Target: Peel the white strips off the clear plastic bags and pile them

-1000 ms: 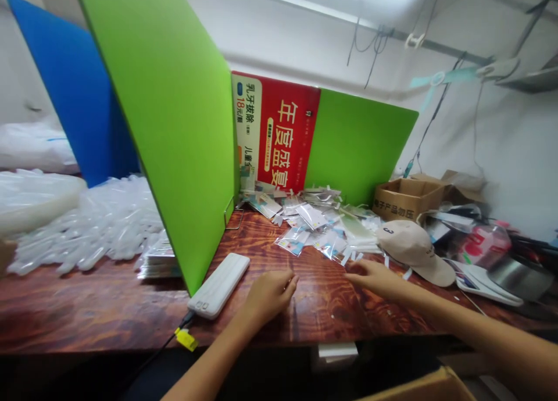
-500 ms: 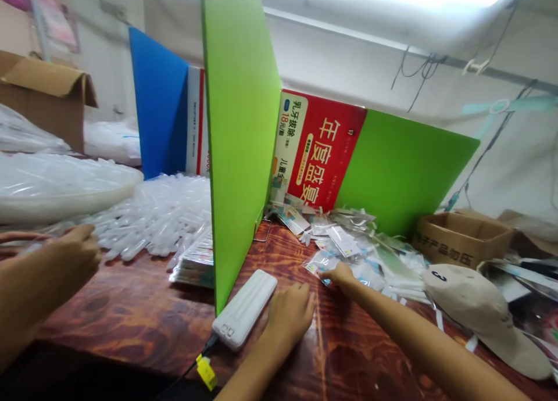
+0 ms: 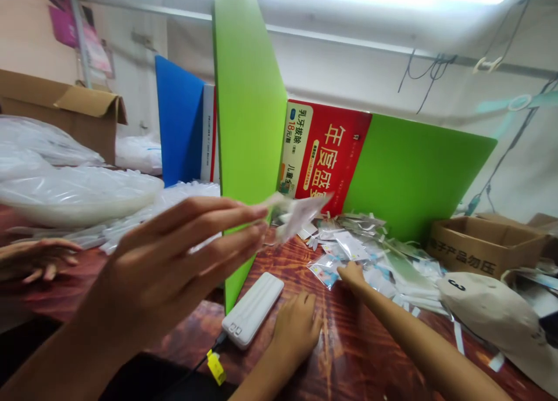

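Thing in hand: the clear packet point(image 3: 323, 271) lies flat on the wooden table point(image 3: 349, 343), at the near edge of the packet pile point(image 3: 383, 261).
Bearing from grip: I read the packet at about 9 o'clock of my right hand point(image 3: 353, 274), touching the fingertips; the pile spreads from 12 to 3 o'clock.
Long axis: roughly 10 to 4 o'clock, I judge.
Nearer hand: the right one; my left hand point(image 3: 300, 329) sits back at 7 o'clock of the packet.
Right grip: fingertips on the packet's edge; I cannot tell whether they pinch it or only press.
Left grip: palm down on the table, fingers loosely bent, holding nothing, just beside the white power bank point(image 3: 253, 309).
Co-worker: another person's hand point(image 3: 174, 261) at 9 o'clock, close to my camera, pinches a small packet point(image 3: 300, 210) in front of the green divider point(image 3: 248, 128).
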A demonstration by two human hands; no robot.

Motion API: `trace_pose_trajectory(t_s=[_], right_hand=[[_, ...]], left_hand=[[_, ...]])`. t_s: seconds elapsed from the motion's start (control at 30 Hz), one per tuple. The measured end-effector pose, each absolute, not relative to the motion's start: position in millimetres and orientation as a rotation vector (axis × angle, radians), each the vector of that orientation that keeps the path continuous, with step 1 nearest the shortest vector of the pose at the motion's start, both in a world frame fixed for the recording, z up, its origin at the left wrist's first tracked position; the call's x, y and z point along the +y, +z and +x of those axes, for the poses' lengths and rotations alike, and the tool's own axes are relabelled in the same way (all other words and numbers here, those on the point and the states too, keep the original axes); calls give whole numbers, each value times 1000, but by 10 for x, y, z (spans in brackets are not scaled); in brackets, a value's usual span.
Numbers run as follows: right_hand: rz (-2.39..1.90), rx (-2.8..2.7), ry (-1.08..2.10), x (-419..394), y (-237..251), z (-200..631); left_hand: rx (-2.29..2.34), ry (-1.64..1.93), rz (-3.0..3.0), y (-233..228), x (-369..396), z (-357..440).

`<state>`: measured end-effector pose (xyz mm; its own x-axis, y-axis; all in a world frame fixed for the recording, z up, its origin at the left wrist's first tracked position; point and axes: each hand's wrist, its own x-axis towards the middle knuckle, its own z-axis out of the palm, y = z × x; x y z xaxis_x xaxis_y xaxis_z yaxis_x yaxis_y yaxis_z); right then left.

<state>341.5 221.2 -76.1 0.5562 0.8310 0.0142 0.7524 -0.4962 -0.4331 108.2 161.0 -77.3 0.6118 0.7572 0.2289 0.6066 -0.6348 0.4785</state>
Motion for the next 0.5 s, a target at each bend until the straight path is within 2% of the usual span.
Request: trace_pose_trajectory(t_s=[0.23,0.5], right_hand=[[-2518,-1275,290,2289,-689,3529],[-2483,-1445,390,2227,-782,3290]], left_hand=[[1091,559,2518,-814,1650,1167],[1168,499,2530,-863,1654,1244]])
